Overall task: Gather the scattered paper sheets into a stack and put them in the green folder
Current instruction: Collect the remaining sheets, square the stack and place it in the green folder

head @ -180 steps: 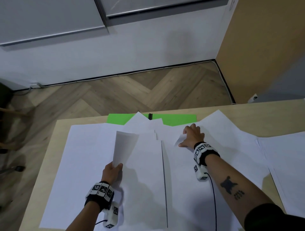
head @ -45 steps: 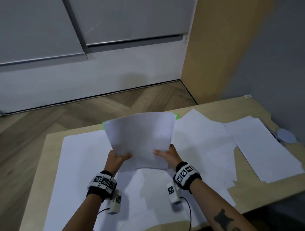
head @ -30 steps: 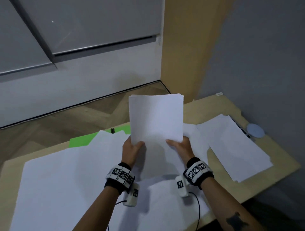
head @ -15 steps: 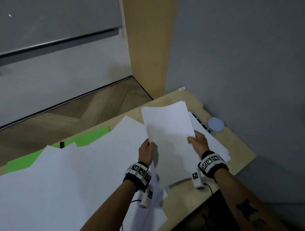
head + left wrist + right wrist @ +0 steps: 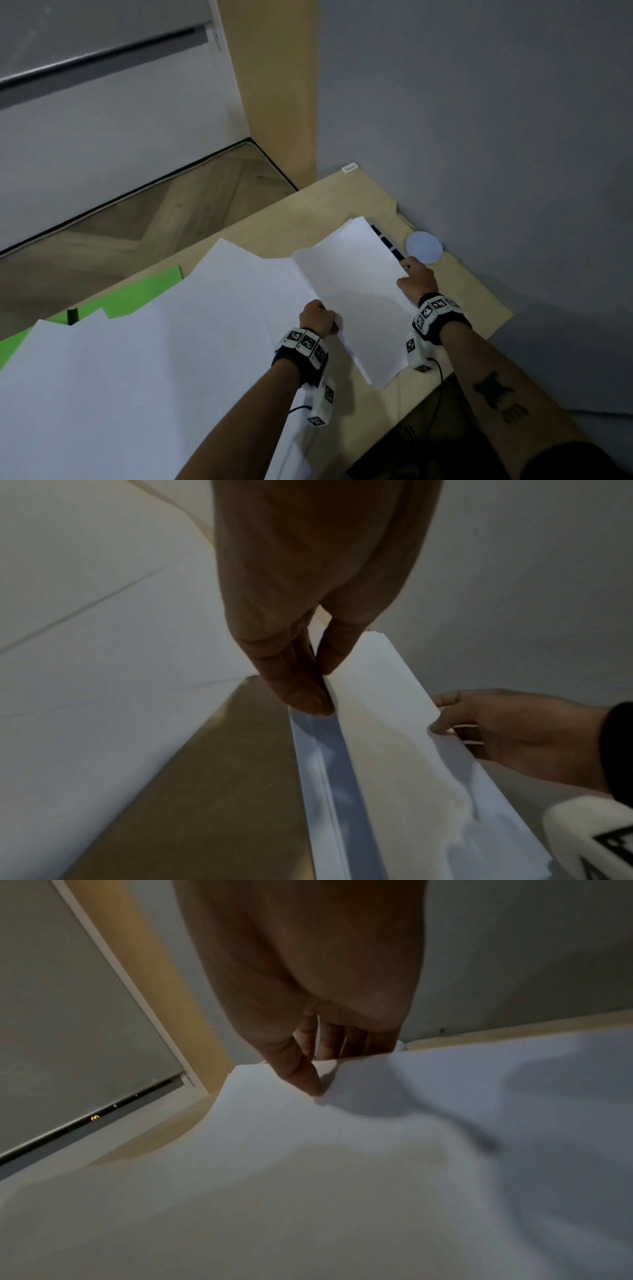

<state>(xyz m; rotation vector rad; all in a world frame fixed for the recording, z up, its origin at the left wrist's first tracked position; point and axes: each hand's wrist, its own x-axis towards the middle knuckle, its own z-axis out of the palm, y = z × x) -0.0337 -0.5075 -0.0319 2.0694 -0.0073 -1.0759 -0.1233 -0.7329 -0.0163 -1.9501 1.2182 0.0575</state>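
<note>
A stack of white paper sheets (image 5: pixel 356 291) is held low over the right end of the wooden table (image 5: pixel 308 212). My left hand (image 5: pixel 317 318) pinches the stack's left edge (image 5: pixel 346 696). My right hand (image 5: pixel 416 277) pinches its right edge (image 5: pixel 342 1074), thumb on top and fingers underneath. More loose white sheets (image 5: pixel 154 359) overlap across the left and middle of the table. The green folder (image 5: pixel 144 294) lies at the far side, mostly covered by those sheets.
A round pale blue disc (image 5: pixel 423 247) and a dark strip (image 5: pixel 387 240) lie near the grey wall at the table's right end. A light wooden panel (image 5: pixel 274 85) stands behind the table corner. The table's near edge runs just below my right wrist.
Both hands have carried the held stack to the right end of the table and lowered it from upright to nearly flat; the view has swung right with it.
</note>
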